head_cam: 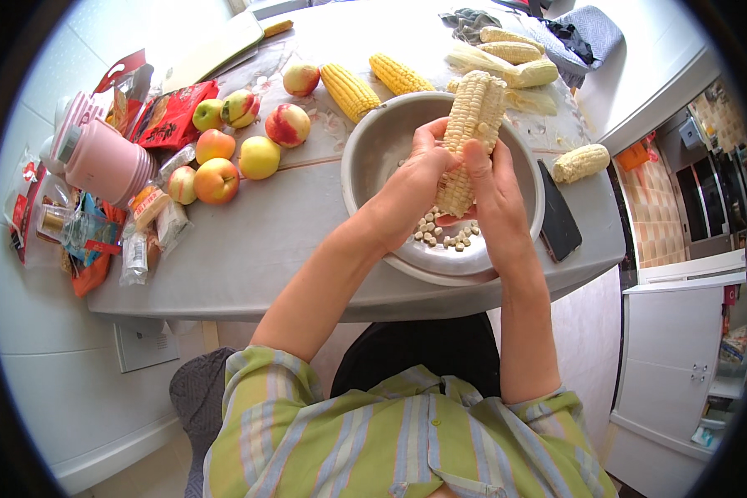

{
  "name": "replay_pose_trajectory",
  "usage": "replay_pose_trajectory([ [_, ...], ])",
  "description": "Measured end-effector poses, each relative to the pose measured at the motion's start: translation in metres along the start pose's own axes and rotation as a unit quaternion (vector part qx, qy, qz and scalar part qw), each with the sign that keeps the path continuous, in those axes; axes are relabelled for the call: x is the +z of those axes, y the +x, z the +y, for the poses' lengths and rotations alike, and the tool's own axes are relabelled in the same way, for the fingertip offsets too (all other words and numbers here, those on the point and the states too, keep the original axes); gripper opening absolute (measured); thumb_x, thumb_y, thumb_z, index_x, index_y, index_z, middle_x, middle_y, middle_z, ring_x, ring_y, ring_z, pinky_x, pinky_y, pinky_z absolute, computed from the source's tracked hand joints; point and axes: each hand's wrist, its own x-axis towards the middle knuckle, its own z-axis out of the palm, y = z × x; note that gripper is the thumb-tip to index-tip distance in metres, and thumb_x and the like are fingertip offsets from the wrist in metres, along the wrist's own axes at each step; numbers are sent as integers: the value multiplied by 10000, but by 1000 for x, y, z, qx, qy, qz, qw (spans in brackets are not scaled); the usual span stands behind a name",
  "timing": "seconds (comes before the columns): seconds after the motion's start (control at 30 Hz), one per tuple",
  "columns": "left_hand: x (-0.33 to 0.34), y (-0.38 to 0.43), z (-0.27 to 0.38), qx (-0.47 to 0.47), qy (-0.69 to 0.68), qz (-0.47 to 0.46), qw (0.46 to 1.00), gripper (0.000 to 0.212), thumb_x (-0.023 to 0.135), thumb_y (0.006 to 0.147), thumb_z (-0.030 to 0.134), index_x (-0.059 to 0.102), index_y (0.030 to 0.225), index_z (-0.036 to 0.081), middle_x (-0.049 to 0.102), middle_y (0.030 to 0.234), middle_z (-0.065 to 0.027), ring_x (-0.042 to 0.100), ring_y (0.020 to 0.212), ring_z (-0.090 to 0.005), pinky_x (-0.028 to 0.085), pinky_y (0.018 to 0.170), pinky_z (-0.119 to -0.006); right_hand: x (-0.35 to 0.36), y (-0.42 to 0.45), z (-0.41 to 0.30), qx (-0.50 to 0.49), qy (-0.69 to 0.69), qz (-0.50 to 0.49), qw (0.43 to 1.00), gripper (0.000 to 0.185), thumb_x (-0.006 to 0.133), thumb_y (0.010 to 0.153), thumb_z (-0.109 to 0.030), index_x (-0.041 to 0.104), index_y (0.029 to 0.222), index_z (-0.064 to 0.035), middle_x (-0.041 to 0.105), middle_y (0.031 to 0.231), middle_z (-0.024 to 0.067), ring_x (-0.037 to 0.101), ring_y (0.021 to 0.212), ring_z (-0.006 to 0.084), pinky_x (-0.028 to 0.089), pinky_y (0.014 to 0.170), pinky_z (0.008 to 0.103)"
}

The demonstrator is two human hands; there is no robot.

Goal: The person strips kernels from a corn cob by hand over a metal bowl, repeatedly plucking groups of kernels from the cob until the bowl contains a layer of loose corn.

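A pale, dry corn cob [473, 118] is held tilted above a metal basin [373, 143]. My left hand [420, 177] grips it from the left side, and my right hand [495, 187] wraps its lower right side with the thumb pressed on the kernels. Part of the cob's lower half shows rows stripped of kernels. Loose kernels [445, 235] lie on the basin floor below my hands. Two yellow corn cobs [350, 93] [401, 75] rest on the table just behind the basin.
A smartphone [559, 211] lies against the basin's right side, with another pale cob [581, 163] beyond it. Several husked cobs [510, 52] are at the back right. Apples and nectarines [216, 180], a pink container [103, 159] and packaged food [174, 112] crowd the table's left.
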Motion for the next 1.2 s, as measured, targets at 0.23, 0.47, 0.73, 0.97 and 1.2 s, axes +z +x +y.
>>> replay_pose_trajectory([
  [0.23,-2,1,-1,32,73,-21,997,616,397,982,236,161,1510,25,462,1315,-162,519,1192,-209,489,935,-323,-2,5,11,-51,-72,52,995,527,370,1094,-409,431,1416,4,628,1146,116,682,916,140,629,605,265],
  [0.47,0,-1,2,7,20,-22,1000,611,443,995,201,187,1518,16,449,1349,-150,520,1220,-201,489,975,-323,-14,1,3,9,-12,36,999,508,378,1096,-397,472,1405,-5,635,1176,99,676,924,120,598,620,224],
  [0.73,-2,0,0,48,68,-71,994,712,493,950,176,107,1528,26,399,1394,-151,438,1312,-212,380,1098,-326,-12,-2,0,-97,-123,17,988,523,416,1096,-364,431,1459,13,621,1251,138,607,1116,176,482,956,307],
  [0.97,-3,-1,-1,33,42,-67,996,712,489,949,177,105,1526,14,399,1391,-157,441,1307,-205,388,1092,-324,-15,-4,9,-93,-194,59,975,508,391,1100,-340,438,1445,30,636,1221,142,649,1043,172,549,809,273],
  [1.2,-3,1,-4,52,73,-48,995,656,532,997,184,182,1523,7,458,1360,-145,513,1247,-196,478,1023,-347,-12,3,-9,1,-99,60,993,427,401,1092,-324,526,1324,12,640,1185,121,688,955,143,598,593,238],
])
